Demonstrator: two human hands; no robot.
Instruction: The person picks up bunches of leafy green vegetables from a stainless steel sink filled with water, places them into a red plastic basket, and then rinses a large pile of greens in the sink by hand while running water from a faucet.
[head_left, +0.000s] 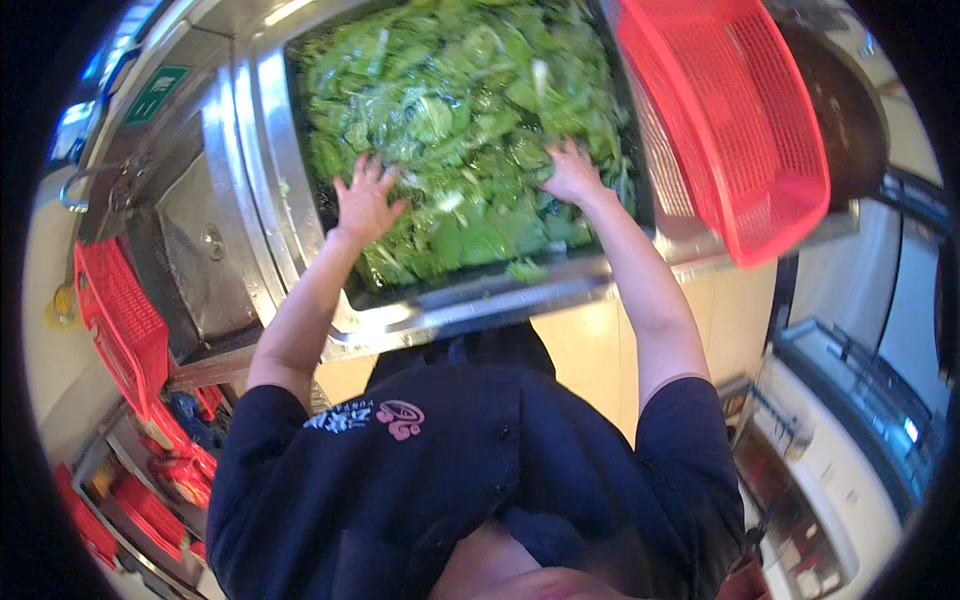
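Before me is a stainless steel sink (450, 319) full of water, with loose green leafy vegetables (480, 217) floating across it. My left hand (367, 196) lies palm down on the leaves near the sink's left side, its fingers spread and nothing gripped. Toward the right side, my right hand (574, 174) presses into the leaves; its fingertips are partly hidden among them, so I cannot tell whether it grips any. Pale stems and wet, shiny leaves lie between the two hands.
A red plastic basket (757, 127) stands tilted at the sink's right edge. On the left is a second sink basin (206, 255) with a faucet (79, 196) and a green sign (156, 95). Another red basket (124, 322) leans by that basin. A glass-topped chest freezer (855, 420) stands lower right.
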